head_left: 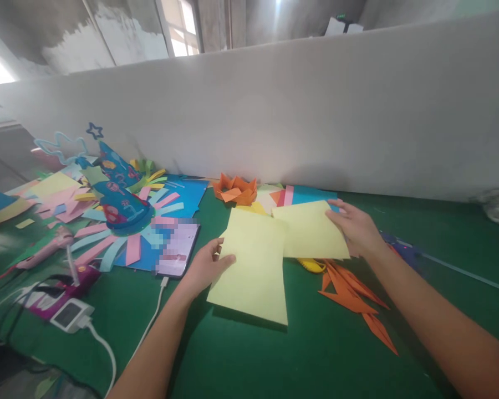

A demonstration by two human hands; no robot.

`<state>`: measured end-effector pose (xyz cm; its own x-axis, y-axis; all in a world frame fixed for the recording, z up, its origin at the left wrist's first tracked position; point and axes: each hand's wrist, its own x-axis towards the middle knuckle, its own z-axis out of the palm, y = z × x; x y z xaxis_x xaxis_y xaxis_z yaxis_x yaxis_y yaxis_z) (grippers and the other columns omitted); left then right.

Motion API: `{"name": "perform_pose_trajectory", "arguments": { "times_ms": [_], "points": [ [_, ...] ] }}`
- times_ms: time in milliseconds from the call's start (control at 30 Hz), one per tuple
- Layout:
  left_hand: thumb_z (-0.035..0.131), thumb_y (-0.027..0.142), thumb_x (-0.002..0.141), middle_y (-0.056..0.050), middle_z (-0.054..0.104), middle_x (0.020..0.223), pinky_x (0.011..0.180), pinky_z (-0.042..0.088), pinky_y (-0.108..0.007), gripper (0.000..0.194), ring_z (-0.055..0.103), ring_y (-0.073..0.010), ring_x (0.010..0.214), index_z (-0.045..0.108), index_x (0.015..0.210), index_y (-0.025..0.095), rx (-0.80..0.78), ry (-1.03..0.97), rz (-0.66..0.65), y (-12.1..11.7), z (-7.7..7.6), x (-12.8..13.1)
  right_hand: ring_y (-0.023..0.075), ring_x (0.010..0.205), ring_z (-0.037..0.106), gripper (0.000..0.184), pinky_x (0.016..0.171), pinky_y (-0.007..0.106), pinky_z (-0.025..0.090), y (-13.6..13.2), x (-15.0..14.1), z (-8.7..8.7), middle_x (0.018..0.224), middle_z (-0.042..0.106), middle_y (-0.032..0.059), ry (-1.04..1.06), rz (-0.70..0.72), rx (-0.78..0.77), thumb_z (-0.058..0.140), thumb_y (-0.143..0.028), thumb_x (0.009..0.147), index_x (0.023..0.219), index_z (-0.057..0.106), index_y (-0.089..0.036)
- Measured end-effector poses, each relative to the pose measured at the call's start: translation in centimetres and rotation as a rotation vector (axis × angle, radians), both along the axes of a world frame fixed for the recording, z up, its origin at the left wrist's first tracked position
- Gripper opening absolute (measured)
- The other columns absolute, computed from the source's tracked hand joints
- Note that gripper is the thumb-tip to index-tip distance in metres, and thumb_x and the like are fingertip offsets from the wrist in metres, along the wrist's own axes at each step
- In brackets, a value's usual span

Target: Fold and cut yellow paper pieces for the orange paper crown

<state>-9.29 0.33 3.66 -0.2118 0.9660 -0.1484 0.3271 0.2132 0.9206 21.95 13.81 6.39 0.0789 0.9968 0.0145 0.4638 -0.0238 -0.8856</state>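
My left hand (205, 266) grips the left edge of a pale yellow sheet of paper (251, 266), thumb on top and fingers beneath. This sheet is tilted a little above the green table. My right hand (353, 224) is closed on the right corner of a second pale yellow sheet (314, 230), which partly lies behind the first one. Orange folded paper pieces (351, 293) lie below the second sheet, beside a yellow paper piece (311, 266). Behind both sheets sits an orange folded paper ring (235, 190).
On the left stand blue party hats (122, 205) with paper strip fringes. A phone (178, 249) lies near my left hand, its cable running toward me. A glue gun (45, 249), a power strip (62, 291) and a white charger (71, 316) are further left. A white partition (295, 116) borders the table.
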Motion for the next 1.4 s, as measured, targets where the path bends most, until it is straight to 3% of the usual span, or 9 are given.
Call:
{"name": "perform_pose_trajectory", "arguments": {
  "times_ms": [133,267,367,500,633,800,1133,1267,1400],
  "points": [
    [0.066,0.039,0.068,-0.006,0.058,0.095,0.069,0.045,-0.028,0.061,0.054,-0.0153,0.073,0.052,0.123,0.016,-0.005,0.171,-0.016,0.2,-0.8,-0.2,0.0298,0.096,0.060,0.059,0.083,0.041,0.044,3.4,2.1,-0.5,0.107,0.063,0.0242,-0.240,-0.126,0.062,0.054,-0.036,0.082,0.131,0.042,-0.005],
    [0.063,0.032,0.072,-0.008,0.058,0.105,0.068,0.045,-0.029,0.065,0.056,-0.0147,0.071,0.042,0.133,0.022,-0.008,0.215,-0.035,0.1,-0.7,-0.2,0.0353,0.119,0.047,0.069,0.097,0.046,0.033,4.4,2.5,-0.8,0.129,0.047,0.0315,-0.455,-0.022,0.160,0.047,-0.038,0.086,0.138,0.027,0.002],
    [0.057,0.026,0.076,-0.010,0.055,0.121,0.071,0.047,-0.031,0.070,0.060,-0.0170,0.079,0.029,0.140,0.029,0.002,0.190,-0.090,-0.2,-0.4,0.0,0.0319,0.135,0.025,0.057,0.108,0.044,0.018,4.1,1.7,-1.5,0.146,0.030,0.0207,-0.608,0.175,0.271,0.043,-0.036,0.087,0.137,0.036,-0.008],
    [0.051,0.022,0.078,-0.007,0.051,0.133,0.092,0.042,-0.036,0.047,0.045,-0.0256,0.123,0.053,0.125,0.025,0.038,0.298,-0.168,-0.2,-0.3,0.2,0.0258,0.130,0.038,0.041,0.108,0.044,0.024,4.2,0.3,-3.3,0.138,0.048,0.0056,-0.742,0.443,0.285,0.036,-0.039,0.090,0.125,0.051,-0.024],
    [0.054,0.023,0.076,-0.006,0.052,0.133,0.104,0.034,-0.039,0.043,0.039,-0.0253,0.130,0.058,0.119,0.023,0.020,0.376,-0.169,-0.2,-0.4,0.1,0.0266,0.131,0.036,0.043,0.106,0.049,0.026,5.6,-0.1,-4.8,0.137,0.050,0.0040,-0.837,0.502,0.255,0.028,-0.040,0.092,0.127,0.049,-0.027],
    [0.058,0.025,0.074,-0.006,0.056,0.127,0.102,0.037,-0.040,0.039,0.048,-0.0257,0.121,0.061,0.113,0.023,0.016,0.421,-0.172,-0.3,-0.6,-0.1,0.0293,0.129,0.038,0.045,0.102,0.051,0.030,7.8,-0.3,-5.5,0.140,0.044,0.0103,-0.903,0.438,0.242,0.031,-0.039,0.090,0.129,0.045,-0.022],
    [0.057,0.026,0.076,-0.007,0.058,0.123,0.099,0.040,-0.040,0.032,0.052,-0.0253,0.116,0.062,0.108,0.022,0.037,0.441,-0.182,-0.4,-1.2,-0.1,0.0371,0.111,0.048,0.044,0.087,0.050,0.038,9.9,-3.3,-5.0,0.115,0.055,0.0252,-0.912,0.136,0.238,0.036,-0.036,0.087,0.118,0.047,-0.007],
    [0.055,0.023,0.076,-0.006,0.061,0.117,0.098,0.041,-0.038,0.029,0.055,-0.0238,0.111,0.063,0.105,0.022,0.056,0.393,-0.168,-0.4,-0.7,0.0,0.0368,0.121,0.041,0.045,0.095,0.053,0.031,8.4,-5.6,-3.3,0.126,0.048,0.0260,-0.868,0.159,0.320,0.031,-0.032,0.090,0.124,0.043,-0.005],
    [0.054,0.021,0.076,-0.005,0.061,0.116,0.099,0.039,-0.038,0.028,0.053,-0.0234,0.112,0.062,0.104,0.023,0.063,0.286,-0.149,-0.3,-0.1,0.0,0.0187,0.123,0.043,0.039,0.102,0.033,0.036,1.9,-7.6,-1.0,0.134,0.050,0.0040,-0.786,0.464,0.436,0.032,-0.028,0.091,0.128,0.044,-0.025]
  ]
}}
